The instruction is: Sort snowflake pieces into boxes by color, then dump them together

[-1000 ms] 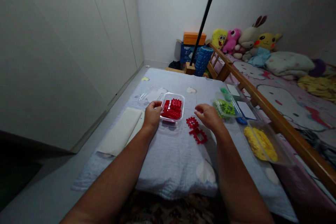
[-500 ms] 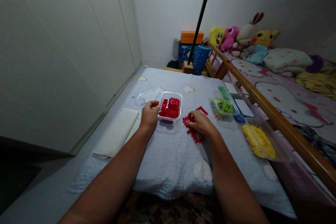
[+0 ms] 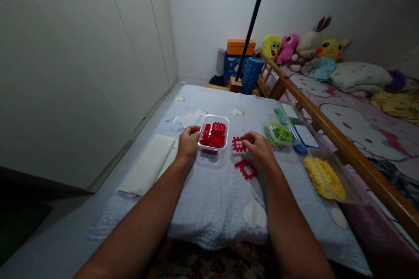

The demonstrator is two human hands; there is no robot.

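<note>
Left hand (image 3: pixel 188 143): your fingers clamp the near-left rim of the clear tub (image 3: pixel 216 116).
Clear tub: it sits just right of your left hand and holds loose red pieces (image 3: pixel 214 136).
Right hand (image 3: pixel 260 149): your fingertips pinch the red grid tile (image 3: pixel 238 144) by its right edge.
Red grid tile: you hold it just left of your right hand, close beside the tub's right wall. You cannot tell whether they touch.
Red frame piece (image 3: pixel 246 168): it lies on the blanket (image 3: pixel 212 196), just left of your right wrist.
Green pieces (image 3: pixel 279 133): just right of your right hand, slightly beyond it.
Yellow pieces (image 3: pixel 324 178): well right of your right hand, nearer you.
Clear lid (image 3: pixel 186 118): just beyond your left hand.
</note>
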